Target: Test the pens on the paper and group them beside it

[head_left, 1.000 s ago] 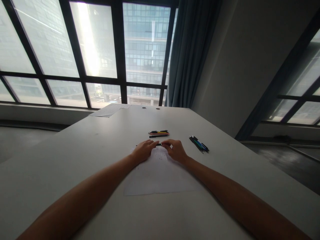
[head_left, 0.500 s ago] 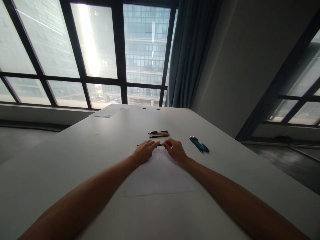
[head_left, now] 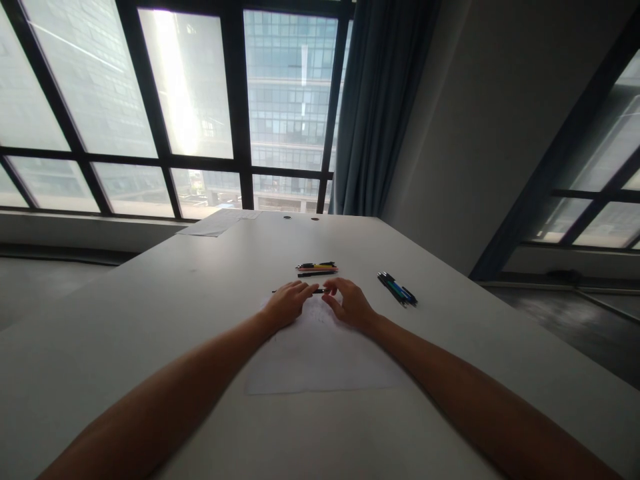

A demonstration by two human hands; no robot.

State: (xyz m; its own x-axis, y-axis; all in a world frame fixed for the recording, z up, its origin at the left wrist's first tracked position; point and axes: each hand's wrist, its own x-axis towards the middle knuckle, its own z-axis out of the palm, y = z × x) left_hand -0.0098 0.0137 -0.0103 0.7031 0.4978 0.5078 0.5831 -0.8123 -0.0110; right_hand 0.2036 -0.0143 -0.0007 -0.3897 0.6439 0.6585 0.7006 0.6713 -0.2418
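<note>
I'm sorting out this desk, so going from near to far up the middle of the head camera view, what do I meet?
Sheet of paper → black pen between left hand and right hand → small pen pile → two dark holes at the table's far edge.

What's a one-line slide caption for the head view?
Both hands, left hand and right hand, meet at a dark pen above a paper sheet on a white table.

An office, high up; a long white table carries pens and loose paper; beyond the table, tall dark-framed windows face a glass tower; a blue curtain hangs beside them.
</note>
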